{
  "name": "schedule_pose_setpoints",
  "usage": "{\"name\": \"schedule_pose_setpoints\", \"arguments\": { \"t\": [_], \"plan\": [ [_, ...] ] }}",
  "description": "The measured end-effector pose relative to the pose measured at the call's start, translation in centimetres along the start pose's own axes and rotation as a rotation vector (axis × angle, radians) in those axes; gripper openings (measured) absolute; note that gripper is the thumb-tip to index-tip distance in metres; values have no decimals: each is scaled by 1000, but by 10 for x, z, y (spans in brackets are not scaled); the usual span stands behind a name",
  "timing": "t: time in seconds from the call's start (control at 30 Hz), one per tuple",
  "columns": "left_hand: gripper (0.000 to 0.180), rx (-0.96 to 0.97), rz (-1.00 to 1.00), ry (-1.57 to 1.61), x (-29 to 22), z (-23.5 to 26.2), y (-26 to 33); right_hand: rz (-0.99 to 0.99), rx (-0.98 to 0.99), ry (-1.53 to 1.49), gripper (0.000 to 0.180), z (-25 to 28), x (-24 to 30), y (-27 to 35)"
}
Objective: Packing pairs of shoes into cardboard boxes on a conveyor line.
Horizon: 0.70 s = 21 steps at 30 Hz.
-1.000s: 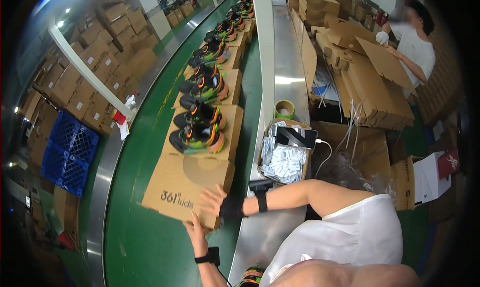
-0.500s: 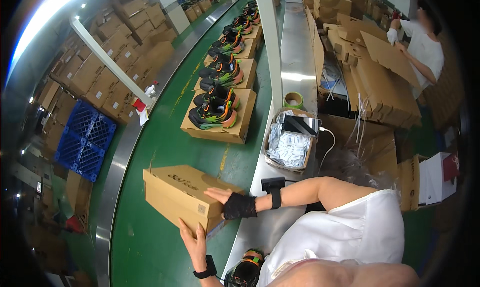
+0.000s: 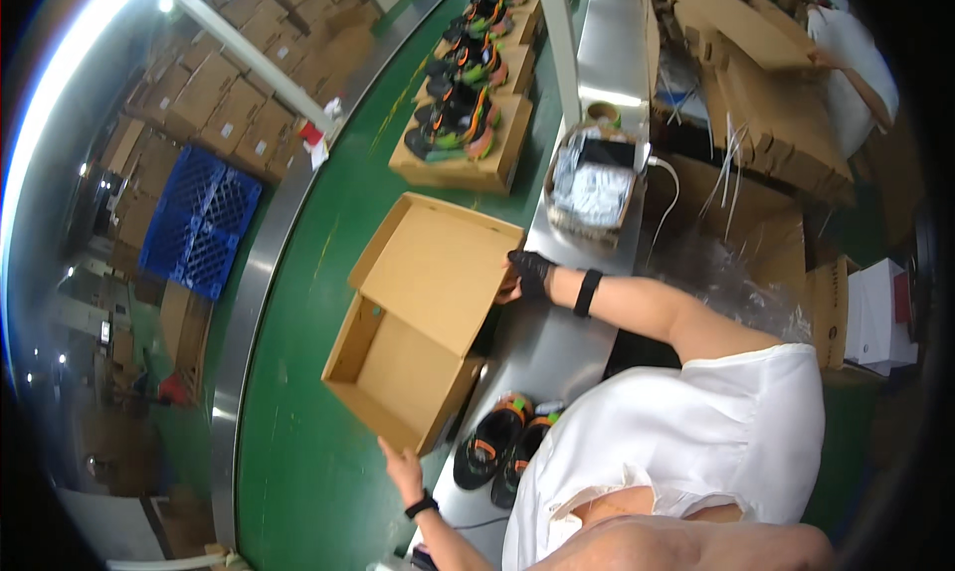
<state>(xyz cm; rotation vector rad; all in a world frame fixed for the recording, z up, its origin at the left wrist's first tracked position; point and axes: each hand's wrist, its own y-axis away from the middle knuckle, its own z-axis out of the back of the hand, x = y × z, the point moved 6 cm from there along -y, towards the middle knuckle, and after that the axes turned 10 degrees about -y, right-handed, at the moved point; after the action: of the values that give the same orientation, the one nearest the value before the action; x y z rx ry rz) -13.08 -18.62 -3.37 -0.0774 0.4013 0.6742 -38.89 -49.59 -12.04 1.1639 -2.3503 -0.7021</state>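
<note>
Cardboard box [image 3: 406, 370]: plain tan inside, attached lid [image 3: 438, 273] wide open

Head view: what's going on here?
A person has a cardboard shoebox open on the green belt. Their right hand holds the edge of the raised lid; their left hand is at the box's near corner. Two dark shoes sit on the metal ledge beside them. Further along, more shoes stand on boxes.
</note>
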Motion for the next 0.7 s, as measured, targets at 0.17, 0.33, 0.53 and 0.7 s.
{"name": "schedule_pose_setpoints", "arguments": {
  "t": [0.17, 0.33, 0.53, 0.7],
  "plan": [
    [61, 73, 208, 156, 50, -28, 12, 18, -315, 319, 32, 50, -17, 9],
    [64, -434, -282, -574, -12, 7, 25, 579, -71, 834, 20, 31, 53, 79],
    [43, 125, -412, 44, -81, -53, 2, 1255, -317, 1351, 16, 31, 155, 118],
    [37, 218, -107, 134, -48, -70, -10, 1389, -681, 1565, 15, 70, 212, 88]
  ]
}}
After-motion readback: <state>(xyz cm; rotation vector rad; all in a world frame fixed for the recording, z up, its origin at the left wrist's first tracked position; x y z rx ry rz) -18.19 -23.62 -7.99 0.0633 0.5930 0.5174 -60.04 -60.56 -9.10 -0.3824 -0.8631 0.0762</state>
